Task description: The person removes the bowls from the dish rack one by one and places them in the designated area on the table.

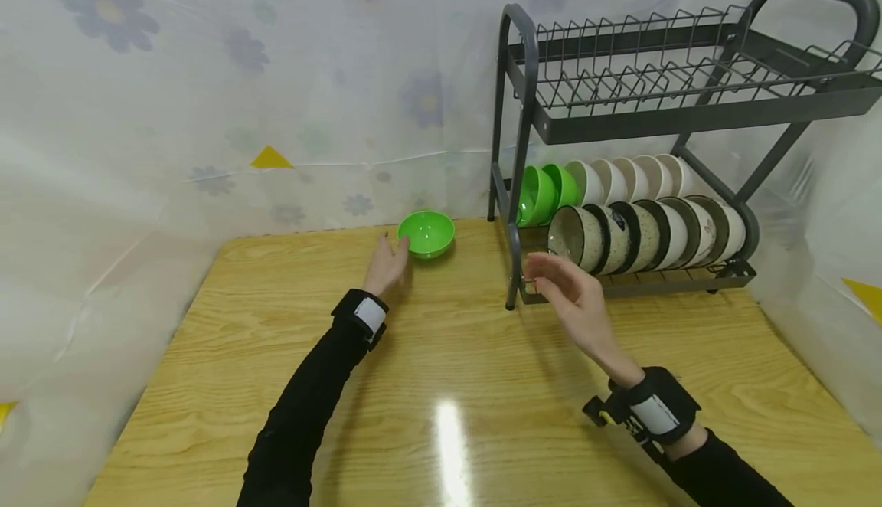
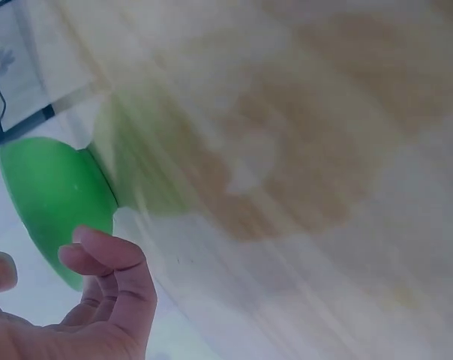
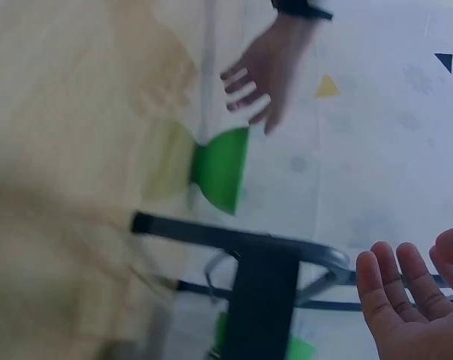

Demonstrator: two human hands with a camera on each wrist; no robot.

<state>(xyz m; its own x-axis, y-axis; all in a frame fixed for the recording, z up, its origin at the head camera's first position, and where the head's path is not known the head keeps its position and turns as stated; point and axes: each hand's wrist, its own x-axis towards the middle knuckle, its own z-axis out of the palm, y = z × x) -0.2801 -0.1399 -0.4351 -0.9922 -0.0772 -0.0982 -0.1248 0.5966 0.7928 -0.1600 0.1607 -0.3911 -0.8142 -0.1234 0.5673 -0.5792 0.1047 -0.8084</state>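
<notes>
A green bowl (image 1: 427, 235) stands upright on the wooden table near its back edge. Just left of its rim is my left hand (image 1: 389, 266), with fingers spread and nothing gripped. In the left wrist view the loosely bent fingers overlap the green bowl (image 2: 54, 195); whether they touch it I cannot tell. My right hand (image 1: 575, 300) hovers before the lower tier of a dark dish rack (image 1: 703, 120), thumb and fingers apart and holding nothing. The right wrist view shows that palm with its fingers extended.
On the rack's lower tier stand green bowls (image 1: 537, 197), several white bowls (image 1: 634, 178) behind, and a front row of dark-rimmed patterned bowls (image 1: 579, 239). The upper tier is a wire grid. Flowered plastic sheeting (image 1: 331, 109) hangs behind the table.
</notes>
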